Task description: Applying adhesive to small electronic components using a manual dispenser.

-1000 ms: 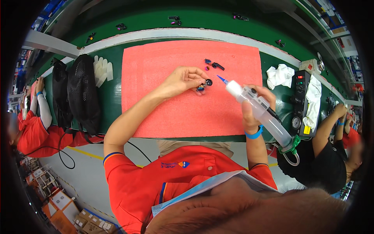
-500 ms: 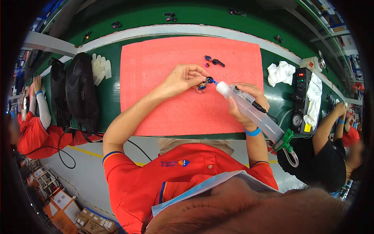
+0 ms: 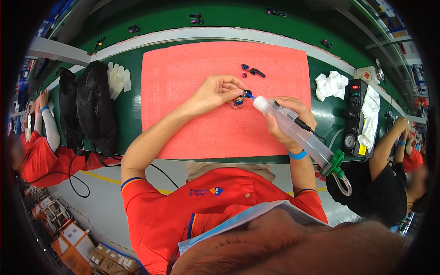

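Observation:
My left hand (image 3: 219, 93) is closed in a pinch above the pink foam mat (image 3: 183, 128). Between its fingertips is a small shiny dark part (image 3: 248, 93) with a rounded black end; a blue and gold piece (image 3: 239, 101) shows just below the fingers. My right hand (image 3: 293, 120) wraps round a clear dispensing syringe (image 3: 306, 140) with a green cap (image 3: 333, 163) and a hose. Its blue needle tip meets or nearly meets the dark part; contact is too small to tell. Beyond my hands, several small dark and magenta parts (image 3: 257, 72) lie on the mat.
A black mesh bag (image 3: 97, 107) and pale finger cots (image 3: 119, 80) lie left. White cloths (image 3: 331, 85) and a black dispenser controller (image 3: 353, 119) with a gauge stand right. Small parts (image 3: 195, 19) sit on the green belt (image 3: 238, 18) beyond the white rail. Co-workers sit on both sides.
The small parts on the green belt have shifted slightly left. The syringe tip and my right hand have moved very slightly; both hands keep their hold.

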